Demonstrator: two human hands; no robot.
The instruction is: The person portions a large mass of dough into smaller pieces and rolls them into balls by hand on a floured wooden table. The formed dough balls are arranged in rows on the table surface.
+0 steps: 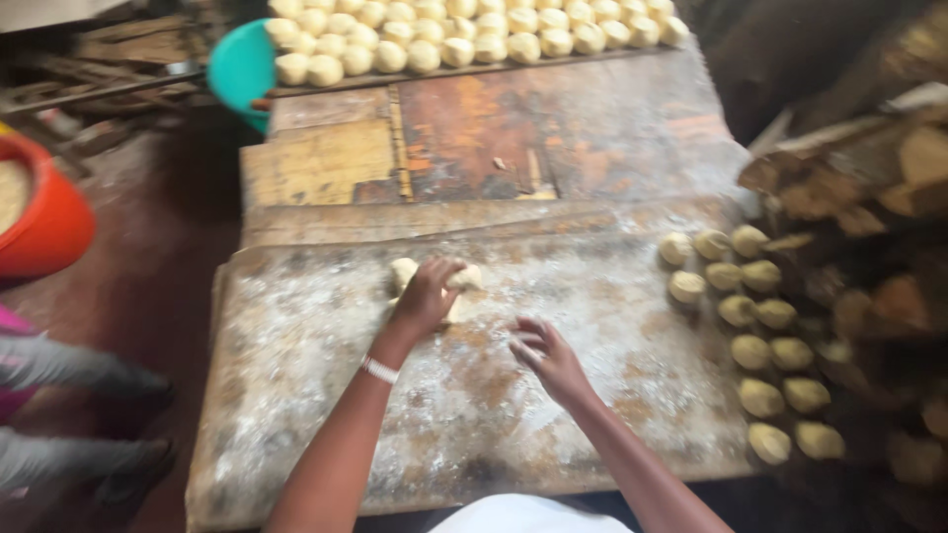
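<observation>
My left hand [427, 296] presses down on a pale lump of dough [464, 278] on a floured work board [296, 395]; dough shows on both sides of the hand. A white band is around that wrist. My right hand [549, 357] hovers just above the board to the right, fingers spread, holding nothing. Along the board's right edge sit several shaped dough balls [760, 326] in two rough columns.
A far tray holds several rows of dough balls [464, 38]. A teal bowl [242, 67] sits at its left end. An orange-red basin [54, 217] stands at the left. Stacked firewood [869, 188] fills the right. Another person's legs [69, 415] are at lower left.
</observation>
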